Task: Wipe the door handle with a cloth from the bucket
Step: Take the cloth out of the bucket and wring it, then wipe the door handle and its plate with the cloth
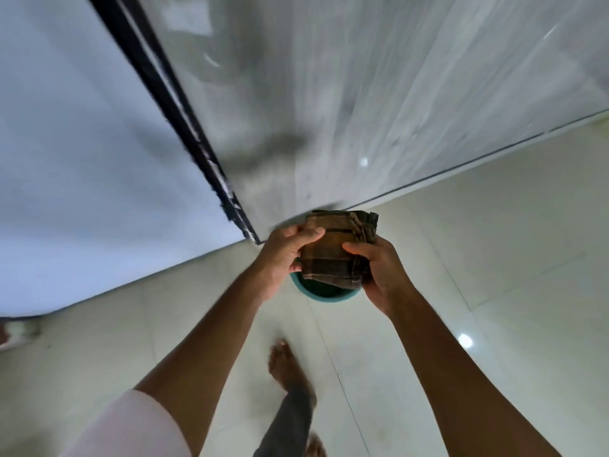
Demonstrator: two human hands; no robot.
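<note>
A folded brown cloth with dark stripes is held between both hands above the floor. My left hand grips its left side and my right hand grips its right side. Directly below the cloth, a teal bucket stands on the floor, mostly hidden by the cloth and hands. The grey door rises ahead, blurred, with a dark smear on it at mid height; I cannot make out a handle.
A black door frame runs diagonally beside a pale wall on the left. Glossy white floor tiles spread to the right. My bare foot is on the floor just behind the bucket.
</note>
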